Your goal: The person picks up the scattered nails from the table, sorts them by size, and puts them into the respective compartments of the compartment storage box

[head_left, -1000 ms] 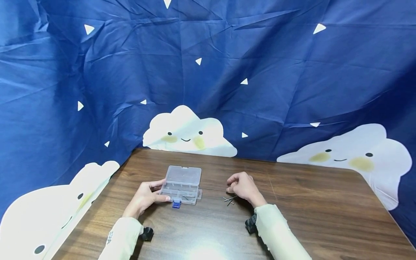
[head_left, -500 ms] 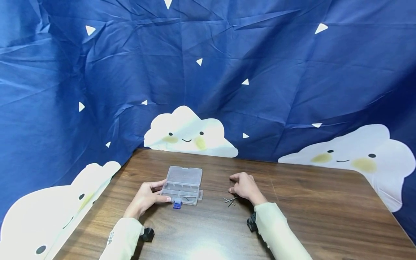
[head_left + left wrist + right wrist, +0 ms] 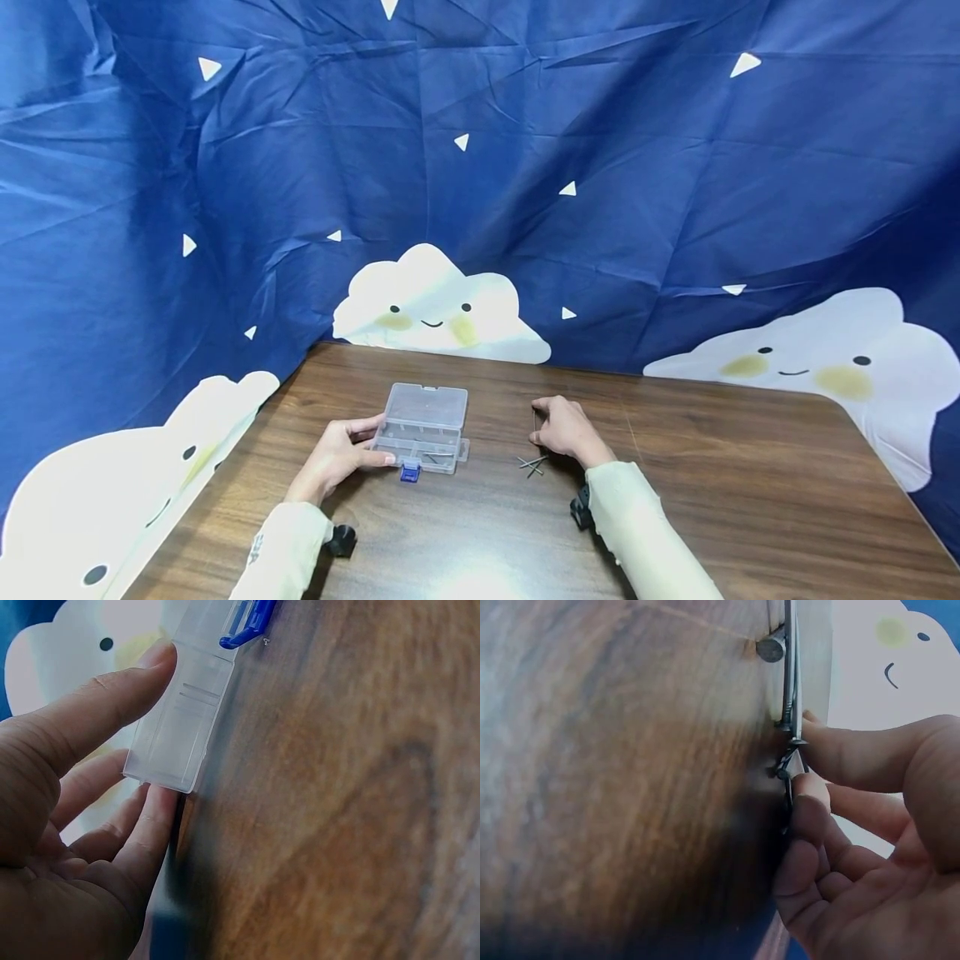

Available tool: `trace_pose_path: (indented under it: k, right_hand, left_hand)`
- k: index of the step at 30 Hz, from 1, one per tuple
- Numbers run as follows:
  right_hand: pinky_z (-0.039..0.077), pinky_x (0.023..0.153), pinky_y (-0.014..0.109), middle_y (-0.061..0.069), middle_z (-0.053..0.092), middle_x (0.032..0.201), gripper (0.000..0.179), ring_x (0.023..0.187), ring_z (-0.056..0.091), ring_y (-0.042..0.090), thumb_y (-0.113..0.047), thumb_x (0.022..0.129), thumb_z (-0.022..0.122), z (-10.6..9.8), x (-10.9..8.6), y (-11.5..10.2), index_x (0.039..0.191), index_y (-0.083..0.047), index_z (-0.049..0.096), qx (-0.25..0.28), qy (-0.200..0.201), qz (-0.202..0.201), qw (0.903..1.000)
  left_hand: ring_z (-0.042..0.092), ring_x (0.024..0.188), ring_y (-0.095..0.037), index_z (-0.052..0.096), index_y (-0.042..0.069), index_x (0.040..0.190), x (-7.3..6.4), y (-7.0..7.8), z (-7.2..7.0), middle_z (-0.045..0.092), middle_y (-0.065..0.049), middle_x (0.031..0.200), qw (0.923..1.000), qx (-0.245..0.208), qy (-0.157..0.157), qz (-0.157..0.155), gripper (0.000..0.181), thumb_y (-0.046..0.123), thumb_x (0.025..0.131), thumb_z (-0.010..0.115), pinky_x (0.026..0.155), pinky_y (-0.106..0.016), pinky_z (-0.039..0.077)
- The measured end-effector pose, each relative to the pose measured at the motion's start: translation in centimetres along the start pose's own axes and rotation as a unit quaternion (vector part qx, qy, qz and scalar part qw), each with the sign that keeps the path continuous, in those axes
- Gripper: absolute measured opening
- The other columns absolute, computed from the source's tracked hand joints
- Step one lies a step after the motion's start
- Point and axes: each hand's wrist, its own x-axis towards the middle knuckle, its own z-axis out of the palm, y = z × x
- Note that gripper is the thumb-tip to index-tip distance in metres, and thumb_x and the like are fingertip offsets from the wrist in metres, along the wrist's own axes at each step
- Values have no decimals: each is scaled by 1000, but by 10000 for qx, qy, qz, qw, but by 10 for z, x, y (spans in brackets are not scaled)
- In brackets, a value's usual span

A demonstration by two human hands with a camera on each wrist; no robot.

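Note:
On the left, my left hand (image 3: 333, 458) grips the side of a clear plastic box (image 3: 425, 407), its thumb at the front and its fingers behind and below. The lid stands raised, and a blue latch (image 3: 409, 472) hangs down in front. A nail or more lies in a front compartment. Further right, my right hand (image 3: 567, 431) pinches a thin nail (image 3: 535, 423) between thumb and index finger, just above the wood. Several loose nails (image 3: 532, 465) lie crossed beside that hand. Nail heads (image 3: 771, 649) show near the fingertips in the right wrist view.
Everything lies on a brown wooden table (image 3: 712, 483). A blue curtain (image 3: 480, 192) with white clouds and triangles hangs behind the table and along its left side. A black wrist camera (image 3: 342, 541) sits on the left sleeve, another (image 3: 581, 508) on the right.
My right thumb and index finger have spread apart, and a thin nail now shows between them. The left hand and the box have stayed in place.

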Motion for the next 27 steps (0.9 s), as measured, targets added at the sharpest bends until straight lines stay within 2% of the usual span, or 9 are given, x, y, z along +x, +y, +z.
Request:
trace_pose_path:
  k: [7,12,16,22,27]
  right_hand:
    - [51,76,37,-5,60,62,47,62,53,14,-8,77,86,0,0,4,121,-2,69,263,223,27,9994]
    - [53,82,41,-6,63,63,44,68,58,15,-8,68,92,-4,0,5,106,-3,69,499,528,86,9973]
    - [52,71,36,-5,63,63,35,65,58,15,-7,66,90,-7,-1,6,93,-5,69,819,742,198,9937]
    - [46,62,29,-3,66,63,19,64,60,16,-10,71,88,-11,-4,9,79,-8,71,1465,1039,400,9829]
    - [49,55,28,2,67,64,12,61,65,21,-8,76,85,-11,-6,11,74,-7,73,2251,1097,570,9665]
  left_hand:
    - [56,123,-38,58,-5,137,0,3,1,55,-26,138,9999,-80,6,-75,78,-3,67,91,91,-31,54]
    - [56,123,-37,57,-5,138,0,3,1,55,-26,139,9999,-92,3,-90,78,-3,67,91,89,-27,55]
    - [57,123,-37,57,-4,138,0,3,2,56,-26,137,10000,-61,13,-74,78,-3,67,91,90,-29,54]
    - [57,122,-37,58,-4,137,0,4,1,57,-26,136,10000,-32,13,-65,78,-3,67,91,91,-30,54]
    - [57,123,-37,57,-6,138,0,3,1,56,-27,137,10000,-43,-17,-38,79,-3,67,91,90,-31,55]
